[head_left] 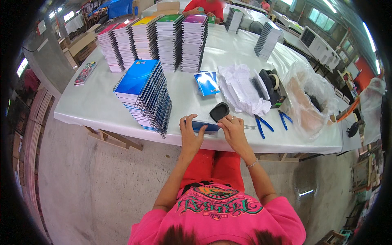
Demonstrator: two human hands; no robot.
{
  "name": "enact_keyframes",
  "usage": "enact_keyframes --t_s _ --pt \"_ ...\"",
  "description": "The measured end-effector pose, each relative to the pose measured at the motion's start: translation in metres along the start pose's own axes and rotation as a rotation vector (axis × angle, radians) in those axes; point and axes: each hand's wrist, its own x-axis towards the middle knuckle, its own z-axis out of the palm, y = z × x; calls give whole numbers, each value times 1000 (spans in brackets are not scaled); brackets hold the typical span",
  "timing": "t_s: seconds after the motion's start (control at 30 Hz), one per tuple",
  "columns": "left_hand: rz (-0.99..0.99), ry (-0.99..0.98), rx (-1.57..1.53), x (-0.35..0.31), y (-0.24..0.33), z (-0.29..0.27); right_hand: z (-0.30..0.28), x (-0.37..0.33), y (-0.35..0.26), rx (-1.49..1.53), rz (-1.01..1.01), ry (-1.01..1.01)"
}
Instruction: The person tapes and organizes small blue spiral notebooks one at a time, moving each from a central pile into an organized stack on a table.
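At the table's front edge, my left hand (190, 135) grips the left end of a blue-edged notebook (207, 126), thumb on the near side. My right hand (233, 131) is closed at the notebook's right end, fingers pinched around a thin spiral wire (250, 127) that sticks out to the right. Exactly where the wire meets the pages is hidden by my fingers. Just beyond the notebook lies a small black dish-like object (219, 112). Two blue-handled pliers (264, 124) lie right of my right hand.
A tall stack of blue spiral notebooks (141, 92) stands left; several coloured stacks (169, 43) stand behind. Blue covers (207, 83), crumpled paper (239, 87), a black tape dispenser (272, 87) and a plastic bag (308, 102) lie beyond my hands. A person in red (206, 8) works across the table.
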Motion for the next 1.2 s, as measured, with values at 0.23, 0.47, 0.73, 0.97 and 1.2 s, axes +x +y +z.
enact_keyframes --t_s 0.23,0.47,0.73,0.97,1.2 --pt "67 -92 79 13 -6 -11 -14 23 58 250 161 -225" --pt "90 -227 5 38 -20 -18 20 19 82 287 156 -262" --pt "196 -210 -17 41 -30 -6 20 7 72 237 195 -145" --pt "131 -265 -31 41 -32 -8 -18 2 69 1505 462 -271" --pt "169 -250 -96 37 -38 -5 -28 -8 60 1461 350 -469"
